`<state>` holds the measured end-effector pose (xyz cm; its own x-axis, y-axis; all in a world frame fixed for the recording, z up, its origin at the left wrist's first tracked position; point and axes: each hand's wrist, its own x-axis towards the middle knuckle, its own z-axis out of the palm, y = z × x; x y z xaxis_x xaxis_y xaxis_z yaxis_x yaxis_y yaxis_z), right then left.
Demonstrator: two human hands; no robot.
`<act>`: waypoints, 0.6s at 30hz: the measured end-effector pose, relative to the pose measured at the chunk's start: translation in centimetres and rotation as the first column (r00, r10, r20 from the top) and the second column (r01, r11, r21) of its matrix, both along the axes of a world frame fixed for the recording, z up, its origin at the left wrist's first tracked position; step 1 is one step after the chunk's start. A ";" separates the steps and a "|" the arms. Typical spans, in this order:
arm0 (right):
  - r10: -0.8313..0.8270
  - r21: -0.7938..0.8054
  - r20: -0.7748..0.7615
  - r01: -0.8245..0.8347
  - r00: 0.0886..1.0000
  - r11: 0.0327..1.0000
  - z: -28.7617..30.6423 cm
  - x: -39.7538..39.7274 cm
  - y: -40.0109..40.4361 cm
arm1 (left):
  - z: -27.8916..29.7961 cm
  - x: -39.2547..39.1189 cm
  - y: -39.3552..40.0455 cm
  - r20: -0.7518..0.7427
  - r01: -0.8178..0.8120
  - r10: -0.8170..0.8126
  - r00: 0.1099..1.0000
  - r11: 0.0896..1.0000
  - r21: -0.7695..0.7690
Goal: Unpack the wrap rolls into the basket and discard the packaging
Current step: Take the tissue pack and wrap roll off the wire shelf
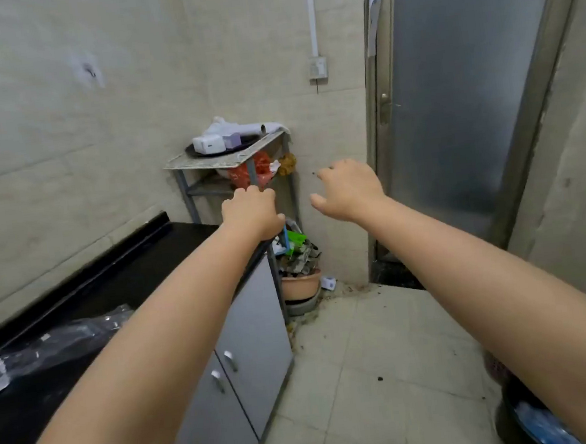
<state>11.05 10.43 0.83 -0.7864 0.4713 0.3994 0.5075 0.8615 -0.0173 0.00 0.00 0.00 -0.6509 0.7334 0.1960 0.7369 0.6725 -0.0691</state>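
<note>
Both my arms reach forward toward a metal corner rack (pixel 204 158). My left hand (pixel 250 210) is curled into a fist in front of the rack's middle shelf, and nothing shows in it. My right hand (pixel 348 188) hovers to the right of the rack with its fingers apart and empty. Crumpled clear plastic packaging (pixel 42 345) lies on the black countertop (pixel 135 265) at the left. No wrap rolls or basket can be made out.
The rack's top holds a dark tray with white and purple boxes (pixel 207 144). Below it sit an orange bag (pixel 260 169), blue and green wrappers (pixel 292 242) and a terracotta pot (pixel 300 285). A dark bin with blue contents (pixel 537 424) stands bottom right. A frosted door (pixel 460 100) is behind.
</note>
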 end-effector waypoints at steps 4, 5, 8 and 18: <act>0.005 -0.083 0.106 0.004 0.994 0.997 -2.9 -4.3 5.4 | -2.7 -4.5 4.4 0.092 -0.024 0.031 0.995 0.996 -0.085; 0.013 -0.105 0.128 0.001 0.992 0.994 -3.6 -5.8 7.3 | -3.3 -6.0 6.0 0.106 -0.027 0.037 0.994 0.995 -0.098; 0.037 -0.166 0.173 -0.008 0.984 0.986 -4.5 -10.5 13.2 | -3.8 -10.4 10.5 0.156 -0.056 0.081 0.984 0.986 -0.154; 0.182 -0.272 0.146 -0.137 0.972 0.952 -3.6 -28.0 28.1 | -2.2 -26.8 21.6 0.171 -0.227 0.252 0.953 0.962 -0.153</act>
